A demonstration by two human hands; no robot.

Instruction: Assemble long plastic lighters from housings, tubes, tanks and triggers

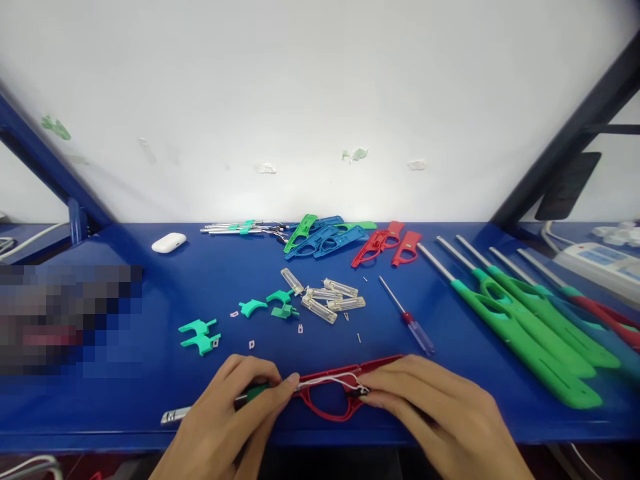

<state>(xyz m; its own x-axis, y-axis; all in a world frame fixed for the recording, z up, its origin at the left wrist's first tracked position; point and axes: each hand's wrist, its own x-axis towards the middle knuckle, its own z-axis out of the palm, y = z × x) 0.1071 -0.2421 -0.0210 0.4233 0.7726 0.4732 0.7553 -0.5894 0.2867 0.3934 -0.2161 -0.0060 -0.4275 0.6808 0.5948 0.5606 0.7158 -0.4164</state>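
Observation:
A red lighter handle half point(327, 415) with a finger loop lies in front of me at the table's near edge. My left hand point(237, 407) is closed round a metal lighter tube point(175, 416) and a dark green piece point(256, 392) at the handle's left end. White wires point(327, 379) run from there across the handle to a small black part point(361, 392). My right hand point(430, 400) pinches that black part against the red handle, thumb and fingers together. The palm side of both hands is hidden.
Clear fuel tanks point(320, 309), green trigger pieces point(200, 335), small screws point(359, 338) and a screwdriver point(407, 317) lie ahead. Behind are handle halves point(343, 240), tubes with wires point(243, 228) and a white case point(169, 243). Finished-looking long lighters point(525, 327) lie at right.

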